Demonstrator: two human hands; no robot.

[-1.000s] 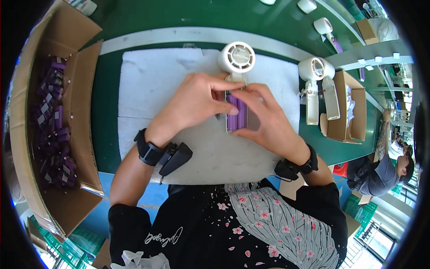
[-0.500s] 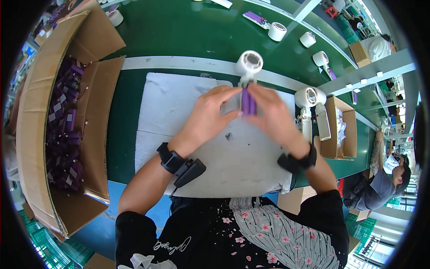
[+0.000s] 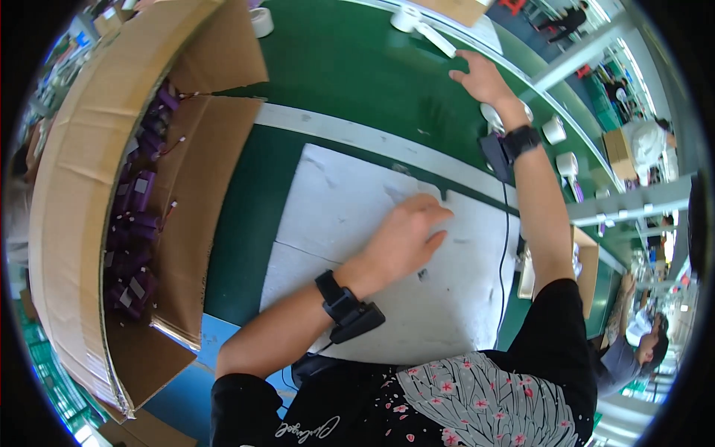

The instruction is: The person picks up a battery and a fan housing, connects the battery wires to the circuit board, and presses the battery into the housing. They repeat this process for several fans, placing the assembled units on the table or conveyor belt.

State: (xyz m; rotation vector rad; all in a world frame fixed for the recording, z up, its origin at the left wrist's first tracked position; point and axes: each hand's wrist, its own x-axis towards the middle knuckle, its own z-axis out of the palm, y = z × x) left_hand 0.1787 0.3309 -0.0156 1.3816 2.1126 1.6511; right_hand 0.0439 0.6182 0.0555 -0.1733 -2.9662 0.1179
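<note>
My right hand [image 3: 480, 78] is stretched out over the far part of the green bench, fingers apart. Its index fingertip is at the handle end of a white handheld device with a round head [image 3: 406, 18]; whether they touch I cannot tell. My left hand [image 3: 408, 237] hovers over or rests on the white foam sheet [image 3: 357, 313], loosely curled, with thumb and index finger apart and nothing between them. Another white round-headed device [image 3: 490, 114] is partly hidden behind my right wrist.
At the left stands a large open cardboard box [image 3: 71, 216] holding many purple battery packs [image 3: 138, 190] with wires. More white round-headed pieces [image 3: 554, 130] lie along the bench's right side, near a small carton [image 3: 586, 268]. A black cable [image 3: 505, 253] crosses the foam. A person [image 3: 633, 350] sits at right.
My right hand has left the purple-handled device and reached far forward. My left hand has let go too and is by itself over the foam. The view has shifted to the right.
</note>
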